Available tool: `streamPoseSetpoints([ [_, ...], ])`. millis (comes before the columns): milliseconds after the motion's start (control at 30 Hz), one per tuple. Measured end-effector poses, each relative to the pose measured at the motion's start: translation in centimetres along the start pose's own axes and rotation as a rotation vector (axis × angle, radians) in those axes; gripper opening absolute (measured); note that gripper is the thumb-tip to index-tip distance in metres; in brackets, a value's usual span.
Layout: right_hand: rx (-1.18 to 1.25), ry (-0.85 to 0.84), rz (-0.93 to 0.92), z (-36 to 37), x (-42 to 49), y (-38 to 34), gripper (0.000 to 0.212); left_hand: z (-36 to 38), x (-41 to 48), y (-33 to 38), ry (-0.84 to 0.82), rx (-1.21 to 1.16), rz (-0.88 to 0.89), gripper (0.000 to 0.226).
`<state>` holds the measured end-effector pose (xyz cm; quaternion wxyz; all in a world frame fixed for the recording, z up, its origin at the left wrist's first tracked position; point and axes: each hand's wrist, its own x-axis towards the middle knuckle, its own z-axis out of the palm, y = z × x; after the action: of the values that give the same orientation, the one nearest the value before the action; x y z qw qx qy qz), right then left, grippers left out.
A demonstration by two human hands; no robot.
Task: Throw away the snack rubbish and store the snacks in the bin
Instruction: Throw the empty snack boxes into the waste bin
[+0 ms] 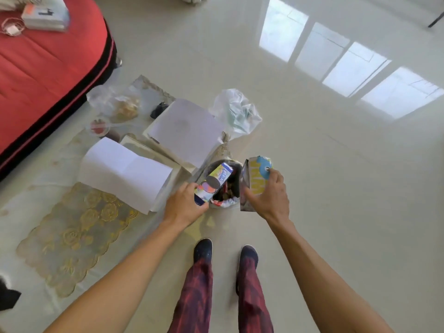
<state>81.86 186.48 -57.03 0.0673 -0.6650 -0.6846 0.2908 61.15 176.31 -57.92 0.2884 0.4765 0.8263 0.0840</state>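
Observation:
A small dark bin [236,175] stands on the floor in front of my feet, with wrappers inside. My left hand [183,205] grips a blue and white cookie box [213,182], tilted over the bin's left rim. My right hand [269,195] grips a yellow and blue snack box [254,181], upright just right of the bin. Both boxes hang at about rim height.
Left of the bin, a glass-topped low table [33,174] with a gold lace mat [72,236] carries white paper sheets [125,174], a clear bag of snacks [120,104] and a small red cup [98,127]. A crumpled clear plastic bag [237,111] lies behind the bin. A red sofa [43,68] fills the far left.

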Motion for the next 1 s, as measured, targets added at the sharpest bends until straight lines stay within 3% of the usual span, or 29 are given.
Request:
streamPoseSetpoints([
  [333, 0.046, -0.146, 0.086, 18.3, 15.2, 6.5, 0.08, 16.7, 15.0, -3.2, -0.003, -0.026, -0.216, 0.045],
  [500, 0.137, -0.275, 0.141, 21.5, 16.5, 8.6, 0.095, 19.7, 16.5, -4.5, -0.044, -0.051, -0.29, 0.066],
  [600, 0.126, -0.304, 0.137, 18.7, 15.6, 8.8, 0.092, 17.9, 15.7, -3.7, -0.067, -0.036, -0.287, 0.079],
  [700, 0.091, -0.273, 0.085, 12.7, 14.9, 8.0, 0.09, 13.1, 14.4, -0.5, -0.031, -0.073, -0.199, 0.077],
  [867, -0.015, -0.178, -0.15, -1.0, 12.7, 3.8, 0.096, 1.7, 11.6, 7.3, 0.111, -0.095, 0.087, 0.071],
  [1000, -0.125, -0.046, -0.295, -13.2, 9.4, -0.6, 0.091, -8.0, 8.3, 14.0, 0.179, 0.012, 0.339, 0.083],
])
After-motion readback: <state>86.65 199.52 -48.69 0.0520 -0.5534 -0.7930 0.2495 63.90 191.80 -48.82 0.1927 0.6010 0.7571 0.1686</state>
